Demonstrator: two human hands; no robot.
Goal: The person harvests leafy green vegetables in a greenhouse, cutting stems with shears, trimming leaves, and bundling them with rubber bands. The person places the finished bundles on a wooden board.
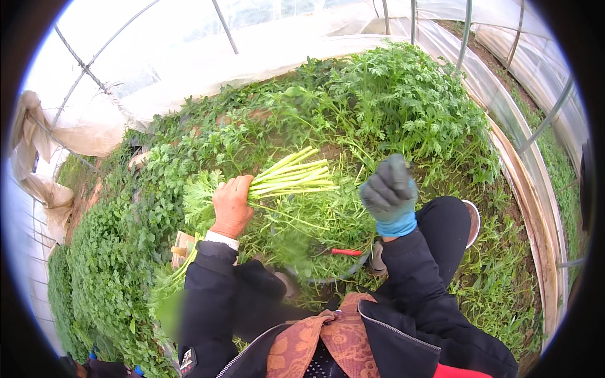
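Observation:
My bare left hand (233,206) grips a bunch of leafy greens, its pale cut stems (293,177) pointing right and its feathery leaves (201,193) out to the left. To the right, my right hand (388,193), in a grey-and-blue work glove, is held up with curled fingers. A small pale spot shows by its fingertips; whether it grips a stem I cannot tell. Between and below both hands, loose greens (326,215) fill a grey tub (326,279). A tool with a red handle (346,252) rests on them, its dark head partly covered.
Tall feathery plants (401,94) grow ahead, with a dense bed (104,264) on the left. A wooden piece (182,249) is by my left forearm. Plastic sheeting (264,61) and metal poles (465,33) enclose the plot. Part of another person (106,368) shows at lower left.

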